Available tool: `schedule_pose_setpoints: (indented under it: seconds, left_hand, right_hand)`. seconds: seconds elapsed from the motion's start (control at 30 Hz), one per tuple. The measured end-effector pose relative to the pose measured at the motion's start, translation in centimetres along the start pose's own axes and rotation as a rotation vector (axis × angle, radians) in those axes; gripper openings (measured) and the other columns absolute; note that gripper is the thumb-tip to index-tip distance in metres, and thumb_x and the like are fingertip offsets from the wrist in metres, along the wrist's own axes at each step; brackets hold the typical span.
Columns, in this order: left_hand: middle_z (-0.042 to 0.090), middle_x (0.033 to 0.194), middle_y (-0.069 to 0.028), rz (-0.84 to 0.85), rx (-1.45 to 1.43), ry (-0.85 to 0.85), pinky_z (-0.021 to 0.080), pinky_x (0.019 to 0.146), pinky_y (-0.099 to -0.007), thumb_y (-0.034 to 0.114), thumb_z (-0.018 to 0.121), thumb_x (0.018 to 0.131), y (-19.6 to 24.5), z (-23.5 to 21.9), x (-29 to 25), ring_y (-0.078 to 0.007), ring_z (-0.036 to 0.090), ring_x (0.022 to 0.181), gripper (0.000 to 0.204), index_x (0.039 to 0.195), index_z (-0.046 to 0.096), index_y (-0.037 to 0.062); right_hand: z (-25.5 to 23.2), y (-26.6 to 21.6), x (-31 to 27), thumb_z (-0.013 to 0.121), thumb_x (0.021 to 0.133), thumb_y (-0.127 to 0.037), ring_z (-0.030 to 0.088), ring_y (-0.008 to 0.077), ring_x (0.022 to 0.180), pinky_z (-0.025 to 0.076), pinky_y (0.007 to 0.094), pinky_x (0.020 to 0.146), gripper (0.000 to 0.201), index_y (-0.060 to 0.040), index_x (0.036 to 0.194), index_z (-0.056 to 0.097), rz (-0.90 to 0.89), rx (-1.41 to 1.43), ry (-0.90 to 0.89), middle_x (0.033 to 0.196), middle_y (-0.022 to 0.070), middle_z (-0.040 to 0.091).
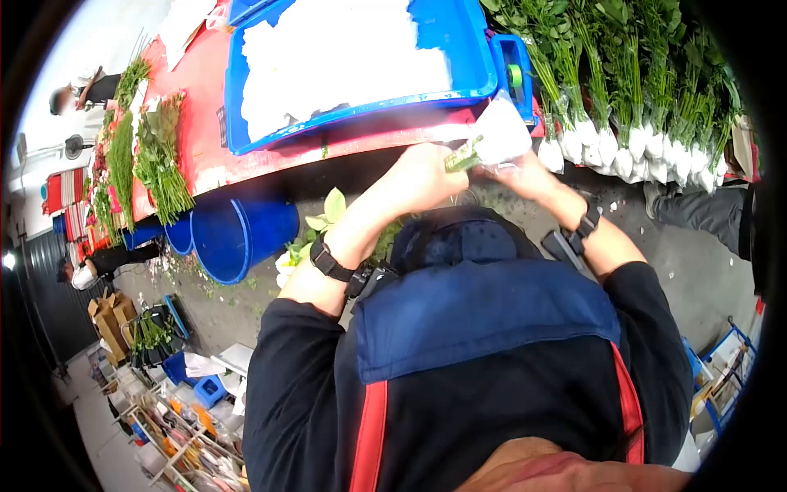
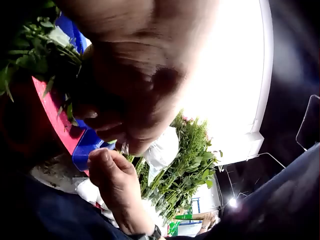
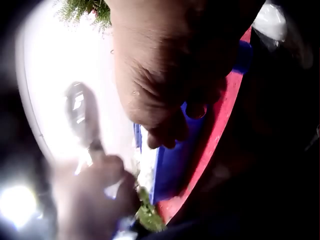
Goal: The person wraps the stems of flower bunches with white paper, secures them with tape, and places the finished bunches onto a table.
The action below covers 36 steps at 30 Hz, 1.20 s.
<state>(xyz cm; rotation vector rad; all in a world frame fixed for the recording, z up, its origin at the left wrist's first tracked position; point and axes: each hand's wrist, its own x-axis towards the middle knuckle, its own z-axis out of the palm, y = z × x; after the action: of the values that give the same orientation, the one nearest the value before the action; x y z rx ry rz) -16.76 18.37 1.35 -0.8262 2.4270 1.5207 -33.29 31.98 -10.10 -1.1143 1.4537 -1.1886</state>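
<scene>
Green stems (image 1: 464, 157) stick out of my left hand (image 1: 420, 179), whose fingers are curled round them. Against their cut end is a white plastic-wrapped bundle (image 1: 502, 133), with my right hand (image 1: 531, 174) gripping its lower side. In the left wrist view, thumb and fingers of my right hand (image 2: 117, 185) pinch together near the white plastic (image 2: 163, 149); my left hand (image 2: 145, 75) fills the top. The right wrist view has my right hand (image 3: 165, 70) above, its fingertips partly shaded, and my left hand (image 3: 92, 197) blurred below, beside green stems (image 3: 150, 216).
Beyond my hands, a blue tray (image 1: 361, 113) of white material stands on a red table (image 1: 201, 156). Wrapped green bunches (image 1: 631, 90) line the right; more stems (image 1: 160, 156) lie left. Blue bins (image 1: 221, 242) stand below the table edge. Another person's leg (image 1: 701, 215) is at right.
</scene>
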Motion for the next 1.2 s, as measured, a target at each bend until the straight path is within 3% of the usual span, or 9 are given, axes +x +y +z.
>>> schedule_pose_setpoints:
  seconds: [0.1, 0.2, 0.37, 0.53, 0.63, 0.77, 1.07, 1.17, 1.2]
  left_hand:
    - [0.065, 0.073, -0.0215, -0.043, 0.380, 0.139, 0.051, 0.063, -0.0427, 0.023, 0.064, 0.077, -1.8, 0.9, 2.0, -0.0327, 0.067, 0.069, 0.027, 0.081, 0.064, -0.0036]
    - [0.065, 0.071, -0.0218, 0.086, 0.706, 0.223, 0.055, 0.064, -0.0438, 0.022, 0.065, 0.077, -0.7, 2.5, 3.1, -0.0357, 0.067, 0.070, 0.025, 0.077, 0.064, -0.0024]
    - [0.066, 0.065, -0.0129, 0.419, 1.042, 0.158, 0.054, 0.051, -0.0394, 0.015, 0.059, 0.076, 2.2, 3.2, 5.4, -0.0267, 0.067, 0.056, 0.012, 0.072, 0.066, 0.0066]
    - [0.068, 0.071, -0.0057, 0.568, 1.169, -0.023, 0.051, 0.052, -0.0374, 0.016, 0.061, 0.073, 11.0, 8.0, 6.3, -0.0213, 0.068, 0.064, 0.010, 0.075, 0.068, 0.0092]
    - [0.062, 0.096, -0.0114, 1.136, 1.308, 0.263, 0.038, 0.097, -0.0499, 0.018, 0.057, 0.075, 17.6, 8.8, 6.0, -0.0281, 0.058, 0.103, 0.026, 0.095, 0.065, 0.0035]
    - [0.060, 0.110, -0.0079, 1.590, 0.757, 0.226, 0.030, 0.107, -0.0533, 0.018, 0.057, 0.073, 20.2, 8.2, 5.7, -0.0263, 0.050, 0.124, 0.029, 0.099, 0.061, 0.0066]
    - [0.061, 0.105, -0.0098, 0.920, 0.814, 0.152, 0.039, 0.094, -0.0450, 0.015, 0.067, 0.078, 5.6, -0.4, 7.8, -0.0269, 0.055, 0.111, 0.022, 0.098, 0.061, 0.0050]
    - [0.061, 0.100, -0.0099, 0.652, 0.779, 0.206, 0.042, 0.086, -0.0415, 0.015, 0.067, 0.077, -0.4, -3.4, 5.5, -0.0269, 0.058, 0.097, 0.024, 0.099, 0.062, 0.0060]
    - [0.061, 0.098, -0.0098, 0.578, 0.786, 0.263, 0.042, 0.082, -0.0404, 0.015, 0.067, 0.077, -2.7, -4.4, 4.5, -0.0270, 0.059, 0.092, 0.025, 0.100, 0.062, 0.0062]
  right_hand:
    - [1.6, -6.7, -1.6, 0.063, 0.090, -0.019, 0.050, 0.0035, 0.048, 0.041, 0.0206, 0.044, 0.020, -0.0009, 0.091, 0.071, 0.273, 0.140, -0.029, 0.072, 0.0019, 0.068]
    - [0.3, -9.1, -0.9, 0.063, 0.090, -0.015, 0.053, 0.0027, 0.053, 0.041, 0.0188, 0.049, 0.016, -0.0031, 0.098, 0.069, 0.346, 0.201, -0.027, 0.081, 0.0030, 0.068]
    - [-2.2, -10.2, -3.8, 0.068, 0.071, -0.007, 0.059, 0.0330, 0.095, 0.046, 0.0421, 0.082, 0.040, -0.0035, 0.110, 0.057, -0.518, -1.012, 0.379, 0.107, 0.0137, 0.061]
    - [-4.8, -5.8, -7.5, 0.069, 0.070, -0.014, 0.064, 0.0330, 0.074, 0.049, 0.0433, 0.065, 0.019, -0.0077, 0.087, 0.062, -0.119, -0.733, 0.389, 0.080, 0.0153, 0.065]
    - [-7.0, -7.5, -9.9, 0.068, 0.077, -0.016, 0.066, 0.0292, 0.073, 0.051, 0.0357, 0.064, 0.020, -0.0068, 0.095, 0.066, -0.065, -0.587, 0.939, 0.082, 0.0138, 0.067]
    - [-15.6, -9.2, -14.7, 0.062, 0.080, -0.007, 0.063, 0.0194, 0.068, 0.049, 0.0298, 0.062, 0.026, -0.0013, 0.105, 0.060, -0.179, -0.611, 1.229, 0.078, 0.0125, 0.064]
    - [-41.0, -0.3, -22.7, 0.062, 0.075, -0.012, 0.058, 0.0325, 0.107, 0.044, 0.0362, 0.092, 0.050, -0.0020, 0.124, 0.054, -0.059, -1.118, 1.542, 0.115, 0.0197, 0.061]
    - [-44.7, 2.4, -22.1, 0.065, 0.083, -0.019, 0.036, 0.0302, 0.135, 0.026, 0.0338, 0.111, 0.062, -0.0033, 0.139, 0.044, 0.348, -0.992, 1.322, 0.148, 0.0175, 0.038]
    - [-48.1, 7.1, -23.3, 0.061, 0.087, -0.017, 0.033, 0.0315, 0.136, 0.023, 0.0363, 0.113, 0.057, -0.0020, 0.139, 0.043, 0.137, -0.935, 1.208, 0.149, 0.0176, 0.034]
